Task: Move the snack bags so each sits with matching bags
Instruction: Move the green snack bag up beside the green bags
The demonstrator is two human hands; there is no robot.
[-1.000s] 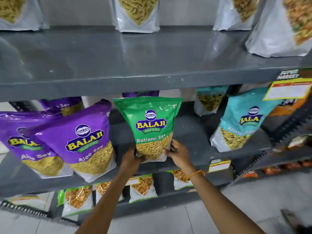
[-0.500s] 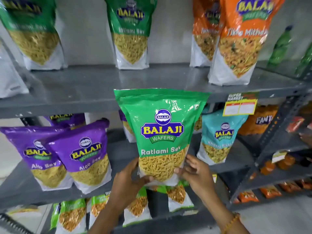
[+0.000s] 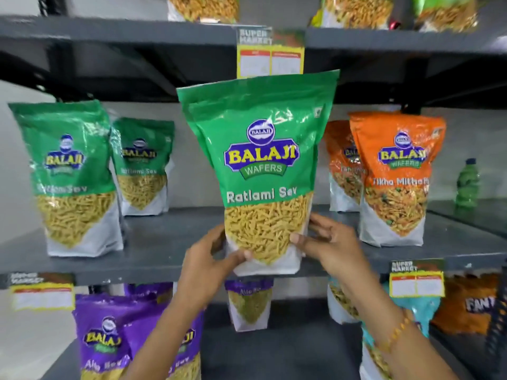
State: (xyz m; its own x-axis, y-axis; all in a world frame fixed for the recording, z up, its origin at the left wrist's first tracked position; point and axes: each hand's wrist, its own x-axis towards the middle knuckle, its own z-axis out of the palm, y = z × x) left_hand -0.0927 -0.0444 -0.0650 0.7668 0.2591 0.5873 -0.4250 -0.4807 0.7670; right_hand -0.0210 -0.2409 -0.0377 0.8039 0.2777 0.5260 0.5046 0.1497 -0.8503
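Shelf: I see a grey metal shelf [image 3: 153, 250] across the middle of the view, with more boards above and below it.
Held bag: the green Ratlami Sev bag [image 3: 260, 171] is upright in front of that shelf, between the green bags on the left and the orange ones on the right. It has a green top, the Balaji Wafers logo, a clear window full of yellow sev and a white base — glossy and uncreased. I cannot tell whether its base rests on the shelf edge.
Green bags on the shelf: two, a front green bag [image 3: 71, 179] and a rear green bag [image 3: 144, 165], both standing.
Orange bags: two Tikha Mitha bags [image 3: 397, 176], one behind the other.
Purple bags: at least three Aloo Sev bags [image 3: 109, 338] on the shelf below.
Left grip: my left hand [image 3: 208, 267] pinches the bag's lower left corner, thumb on the front.
Right grip: my right hand [image 3: 329, 245] pinches the lower right edge, thumb on the front, fingers behind.
Bottle: one green bottle [image 3: 467, 185] at far right.
Price tags: three yellow tags [image 3: 270, 63] — clipped to shelf edges.
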